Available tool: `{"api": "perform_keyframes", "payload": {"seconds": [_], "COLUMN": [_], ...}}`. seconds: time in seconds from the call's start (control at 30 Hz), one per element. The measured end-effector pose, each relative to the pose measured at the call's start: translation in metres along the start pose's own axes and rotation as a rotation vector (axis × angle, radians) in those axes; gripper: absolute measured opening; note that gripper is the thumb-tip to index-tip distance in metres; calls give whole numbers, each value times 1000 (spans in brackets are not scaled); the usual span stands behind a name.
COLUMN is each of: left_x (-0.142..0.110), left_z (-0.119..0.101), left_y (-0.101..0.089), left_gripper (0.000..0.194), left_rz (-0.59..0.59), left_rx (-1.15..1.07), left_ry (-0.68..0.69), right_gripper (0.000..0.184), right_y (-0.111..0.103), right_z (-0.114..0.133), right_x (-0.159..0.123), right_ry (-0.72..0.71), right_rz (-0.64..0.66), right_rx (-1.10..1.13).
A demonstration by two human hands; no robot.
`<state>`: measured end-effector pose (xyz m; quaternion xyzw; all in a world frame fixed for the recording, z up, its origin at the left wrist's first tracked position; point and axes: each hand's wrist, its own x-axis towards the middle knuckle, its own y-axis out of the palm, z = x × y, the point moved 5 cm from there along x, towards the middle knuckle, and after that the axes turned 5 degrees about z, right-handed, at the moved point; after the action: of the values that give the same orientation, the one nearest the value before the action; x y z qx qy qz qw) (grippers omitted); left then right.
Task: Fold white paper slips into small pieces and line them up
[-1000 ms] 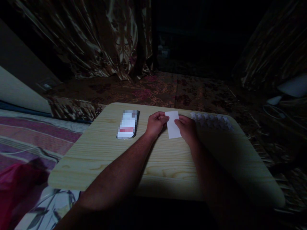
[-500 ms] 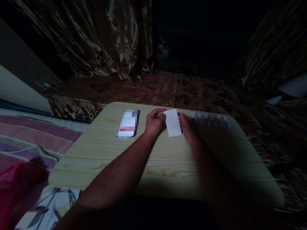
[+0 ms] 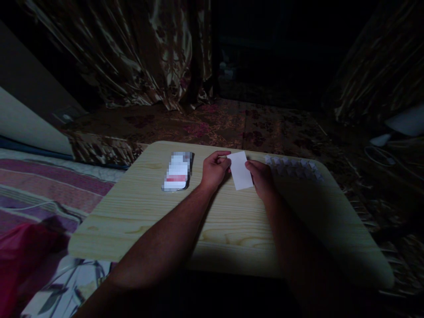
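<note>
A small white sheet of paper point(image 3: 240, 172) is held up between my two hands, above the far middle of the wooden table point(image 3: 232, 221). My left hand point(image 3: 214, 168) pinches its upper left edge between thumb and fingers. At the right edge, the thumb of my right hand point(image 3: 260, 176) presses on the paper's face, with the other fingers behind it and mostly hidden. Just beyond my right hand lie several small folded white paper pieces point(image 3: 294, 167), set out in rows.
A phone point(image 3: 178, 171) with a lit, blurred screen lies on the table's left side. Left of the table is a bed with a striped cover point(image 3: 49, 190). Patterned curtains point(image 3: 172, 53) hang beyond the far edge. A pale lamp point(image 3: 407, 121) and its cable are at the right.
My right thumb has come round onto the front of the paper. The paper and both hands have shifted very slightly to the right in the picture.
</note>
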<state>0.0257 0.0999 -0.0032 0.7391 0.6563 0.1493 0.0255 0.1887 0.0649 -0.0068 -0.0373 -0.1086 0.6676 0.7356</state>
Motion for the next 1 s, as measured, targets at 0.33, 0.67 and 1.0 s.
{"api": "perform_keyframes", "payload": {"seconds": [0.33,0.67,1.0], "left_x": [-1,-1,2], "left_z": [-1,1,4], "left_y": [0,-1,-3], "left_gripper": [34,35,31], "left_rz": [4,5,-21], "left_rx": [56,47,60], "left_ry": [45,19,22], "right_gripper": [48,48,44], "right_y": [9,9,7], "right_z": [4,5,-2], "right_x": [-3,-4,-1], "right_ry": [8,-37,-17], "right_rz": [92,116,104], "right_rx": [119,167,175]}}
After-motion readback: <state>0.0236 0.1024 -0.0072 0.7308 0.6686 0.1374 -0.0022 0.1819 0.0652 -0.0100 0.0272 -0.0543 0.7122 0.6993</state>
